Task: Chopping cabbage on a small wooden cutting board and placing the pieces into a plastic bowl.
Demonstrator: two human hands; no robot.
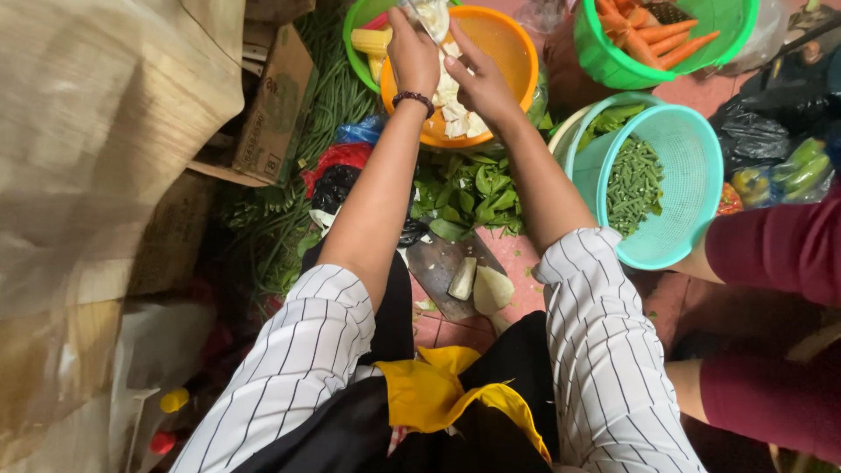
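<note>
Both hands, left hand and right hand, gripping white vegetable chunks above orange bowl; could spill beside bowl.

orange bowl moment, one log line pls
left hand: over orange bowl | right hand: holding white vegetable pieces | cutting board: below

Teal basket of cut beans, green basket of carrots

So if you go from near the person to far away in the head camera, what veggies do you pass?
Pale cut pieces on the cutting board → leafy greens → white chopped pieces in the orange basket, under both hands.
</note>
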